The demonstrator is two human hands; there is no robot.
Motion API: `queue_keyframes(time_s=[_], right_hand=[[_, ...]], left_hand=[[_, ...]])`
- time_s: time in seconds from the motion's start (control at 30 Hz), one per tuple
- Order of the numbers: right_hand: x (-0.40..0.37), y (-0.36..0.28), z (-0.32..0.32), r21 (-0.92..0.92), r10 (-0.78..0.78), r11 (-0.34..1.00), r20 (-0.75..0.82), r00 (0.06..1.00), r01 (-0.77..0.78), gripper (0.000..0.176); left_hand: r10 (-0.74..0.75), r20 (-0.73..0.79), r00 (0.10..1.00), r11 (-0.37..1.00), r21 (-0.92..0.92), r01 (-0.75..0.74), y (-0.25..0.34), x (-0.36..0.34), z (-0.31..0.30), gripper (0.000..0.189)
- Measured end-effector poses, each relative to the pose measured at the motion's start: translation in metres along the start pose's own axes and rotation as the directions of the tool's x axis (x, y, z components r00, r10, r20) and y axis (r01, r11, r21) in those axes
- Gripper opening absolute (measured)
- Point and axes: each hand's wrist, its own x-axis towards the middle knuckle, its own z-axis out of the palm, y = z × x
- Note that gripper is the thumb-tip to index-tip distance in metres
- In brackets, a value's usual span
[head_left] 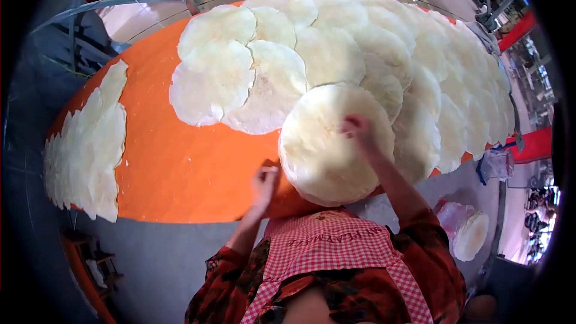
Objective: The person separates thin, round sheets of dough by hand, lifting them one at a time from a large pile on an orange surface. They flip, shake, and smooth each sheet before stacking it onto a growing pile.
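Note:
A thick stack of round, thin, pale flatbread sheets (327, 162) sits at the near edge of the orange cloth, in front of my body. My right hand (358, 129) is over the top sheet with its fingers curled together. Whether it pinches anything is hidden. Beside the stack's left edge, my left hand (265, 185) is closed over the orange cloth (180, 174), with no sheet visible in it. Just beyond the stack, overlapping single sheets (270, 84) lie flat in rows.
More overlapping sheets (456, 96) cover the table's right side, and another row (93, 144) lines the left end. A wrapped stack of sheets (470, 235) is low at the right. Metal frame bars (108, 3) stand behind the table. A wooden stool (96, 261) is at lower left.

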Motion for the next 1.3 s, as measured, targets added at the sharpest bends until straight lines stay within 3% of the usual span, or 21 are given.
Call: queue_keyframes(time_s=[0.03, 0.07, 0.1, 0.13, 0.17, 0.2, 0.27, 0.33, 0.37, 0.47, 0.53, 0.6, 0.63, 0.7, 0.8, 0.83, 0.93, 0.97, 1.07, 1.17, 1.3], right_hand=[[0.017, -0.004, 0.039, 0.102, 0.075, 0.991, 0.140, 0.987, -0.090, 0.014], [0.044, 0.004, 0.079, 0.005, 0.055, 0.998, 0.275, 0.960, -0.059, 0.018], [0.063, -0.001, 0.124, 0.100, 0.048, 0.991, 0.348, 0.936, -0.088, 0.021], [0.087, -0.005, 0.166, 0.084, 0.142, 0.979, 0.364, 0.921, -0.184, 0.024], [0.120, 0.009, 0.207, -0.019, 0.197, 0.980, 0.287, 0.937, -0.200, 0.026], [0.147, 0.020, 0.245, -0.121, 0.244, 0.967, 0.205, 0.948, -0.222, 0.028], [0.155, -0.013, 0.295, 0.111, 0.255, 0.964, -0.116, 0.960, -0.242, 0.029], [0.172, -0.013, 0.321, 0.114, 0.354, 0.935, -0.224, 0.908, -0.336, 0.027], [0.176, -0.013, 0.324, 0.280, 0.400, 0.891, -0.112, 0.910, -0.357, 0.021], [0.172, -0.023, 0.289, 0.290, 0.224, 0.931, 0.027, 0.974, -0.222, 0.015], [0.167, -0.035, 0.231, 0.215, 0.082, 0.970, 0.134, 0.988, -0.110, 0.008], [0.187, -0.007, 0.185, -0.129, 0.156, 0.978, -0.052, 0.986, -0.162, 0.016], [0.188, -0.004, 0.178, -0.369, 0.063, 0.922, -0.157, 0.986, -0.118, 0.020], [0.196, -0.005, 0.172, -0.773, -0.193, 0.629, -0.262, 0.946, -0.086, 0.030], [0.215, -0.024, 0.168, -0.675, 0.044, 0.692, -0.313, 0.949, -0.255, 0.047], [0.235, 0.018, 0.154, -0.653, -0.153, 0.749, -0.336, 0.929, -0.113, 0.055], [0.233, -0.023, 0.157, -0.350, 0.170, 0.894, -0.315, 0.934, -0.281, 0.043], [0.254, 0.006, 0.140, -0.403, 0.293, 0.828, -0.280, 0.914, -0.389, 0.047], [0.257, -0.010, 0.140, -0.642, 0.258, 0.694, -0.203, 0.945, -0.327, 0.054], [0.267, 0.012, 0.146, -0.625, -0.091, 0.755, -0.397, 0.913, -0.197, 0.058], [0.280, 0.022, 0.134, -0.362, 0.263, 0.882, -0.157, 0.952, -0.303, 0.054]], left_hand=[[0.236, -0.121, 0.964, 0.961, 0.180, -0.212, 0.008, 0.017, -0.027, 0.022], [0.419, -0.239, 0.876, 0.894, 0.278, -0.351, 0.005, 0.041, -0.054, 0.021], [0.421, -0.304, 0.854, 0.887, 0.336, -0.317, -0.004, 0.069, -0.086, 0.016], [0.544, -0.311, 0.779, 0.776, 0.540, -0.326, 0.003, 0.085, -0.110, 0.013], [0.659, -0.284, 0.696, 0.627, 0.718, -0.301, 0.012, 0.099, -0.130, 0.010], [0.666, -0.227, 0.710, 0.556, 0.787, -0.269, 0.016, 0.113, -0.150, 0.007], [0.752, -0.147, 0.643, 0.419, 0.859, -0.294, 0.013, 0.133, -0.171, 0.008], [0.742, -0.124, 0.659, 0.389, 0.880, -0.273, 0.021, 0.135, -0.167, 0.009], [0.731, -0.112, 0.673, 0.378, 0.888, -0.263, 0.023, 0.132, -0.165, 0.010], [0.714, -0.107, 0.692, 0.439, 0.838, -0.324, 0.018, 0.136, -0.170, 0.011], [0.665, -0.111, 0.739, 0.440, 0.857, -0.268, 0.014, 0.139, -0.171, 0.011], [0.622, -0.105, 0.776, 0.431, 0.873, -0.228, 0.020, 0.138, -0.170, 0.010], [0.608, -0.104, 0.787, 0.430, 0.877, -0.215, 0.023, 0.138, -0.170, 0.009], [0.611, -0.086, 0.787, 0.418, 0.879, -0.228, 0.025, 0.138, -0.171, 0.009], [0.613, -0.079, 0.786, 0.410, 0.883, -0.230, 0.025, 0.138, -0.171, 0.010], [0.616, -0.079, 0.784, 0.406, 0.884, -0.230, 0.026, 0.139, -0.172, 0.010], [0.602, -0.081, 0.795, 0.446, 0.859, -0.251, 0.025, 0.139, -0.173, 0.011], [0.604, -0.079, 0.793, 0.445, 0.859, -0.253, 0.026, 0.141, -0.173, 0.011], [0.596, -0.078, 0.799, 0.453, 0.854, -0.255, 0.025, 0.138, -0.174, 0.011], [0.600, -0.092, 0.794, 0.461, 0.851, -0.250, 0.023, 0.142, -0.176, 0.011], [0.598, -0.097, 0.796, 0.475, 0.843, -0.254, 0.025, 0.141, -0.177, 0.011]])
